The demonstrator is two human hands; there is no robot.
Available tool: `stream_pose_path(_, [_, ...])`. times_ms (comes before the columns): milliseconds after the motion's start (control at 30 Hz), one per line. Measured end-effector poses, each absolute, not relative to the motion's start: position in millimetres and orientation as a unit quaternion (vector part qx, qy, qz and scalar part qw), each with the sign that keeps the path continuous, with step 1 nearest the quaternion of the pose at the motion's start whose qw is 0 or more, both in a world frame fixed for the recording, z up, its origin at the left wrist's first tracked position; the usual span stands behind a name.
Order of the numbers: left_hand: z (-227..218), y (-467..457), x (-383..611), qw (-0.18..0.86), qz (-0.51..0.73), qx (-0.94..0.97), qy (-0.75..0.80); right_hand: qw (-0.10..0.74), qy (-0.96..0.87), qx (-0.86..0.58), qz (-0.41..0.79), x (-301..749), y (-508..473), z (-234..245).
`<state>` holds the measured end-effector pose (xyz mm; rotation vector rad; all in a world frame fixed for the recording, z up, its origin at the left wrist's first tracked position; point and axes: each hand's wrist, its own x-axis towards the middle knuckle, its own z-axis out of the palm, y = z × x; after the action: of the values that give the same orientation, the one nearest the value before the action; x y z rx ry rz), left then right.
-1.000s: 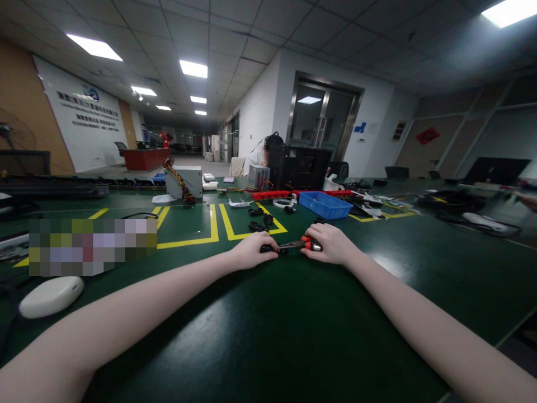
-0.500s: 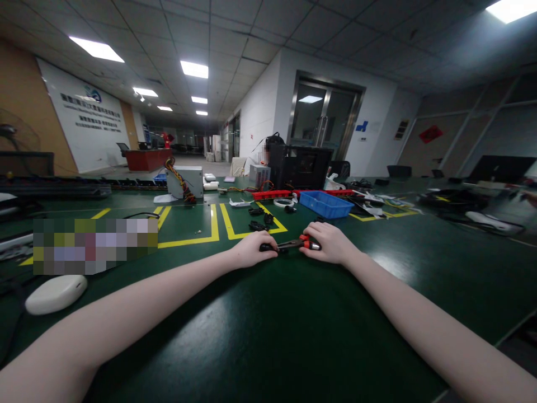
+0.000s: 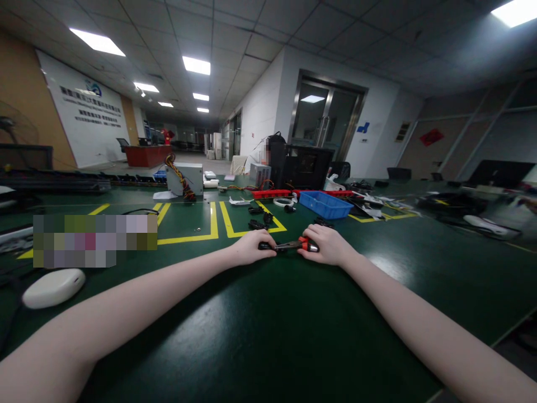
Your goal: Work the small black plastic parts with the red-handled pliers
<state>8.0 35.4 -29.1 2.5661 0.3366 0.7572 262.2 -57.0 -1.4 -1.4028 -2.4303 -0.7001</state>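
Observation:
My right hand (image 3: 326,245) is closed round the red and black handles of a pair of pliers (image 3: 289,245). The metal jaws point left and reach the small black part (image 3: 267,246) in the fingers of my left hand (image 3: 249,248). That part looks like a black plug or connector, mostly covered by the fingers; whether the jaws grip it I cannot tell. Both hands are low over the green table (image 3: 277,336). Just beyond them lie several black pieces (image 3: 258,224), in and near a yellow taped outline.
A blue plastic tray (image 3: 325,205) is beyond my right hand. Behind stand a black computer case (image 3: 302,168), a grey power supply (image 3: 187,180) with cables, and a red strip (image 3: 272,194). At the left lies a white rounded device (image 3: 54,288). Cables and a white item (image 3: 486,225) are at the right.
The view has shifted slightly. Both hands keep their holds on the black part and the pliers, almost in the same place.

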Motion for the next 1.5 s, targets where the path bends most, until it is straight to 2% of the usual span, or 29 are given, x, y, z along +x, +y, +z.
stream_pose_path(300, [-28.4, 35.9, 7.7, 0.223, 0.28, 0.923, 0.137, 0.15, -0.84, -0.471, -0.224, 258.6, -60.0, 3.4])
stream_pose_path(833, [-28.8, 35.0, 7.7, 0.236, 0.266, 0.923, 0.145, 0.117, -0.838, -0.479, -0.233, 259.6, -58.7, 5.3])
stream_pose_path(1300, [-29.1, 34.7, 8.8, 0.247, 0.259, 0.924, 0.136, 0.149, -0.819, -0.507, -0.224, 259.6, -59.9, 6.2])
stream_pose_path(1500, [-27.4, 32.7, 8.6, 0.245, 0.253, 0.924, 0.15, 0.13, -0.827, -0.501, -0.22, 259.8, -60.1, 5.1])
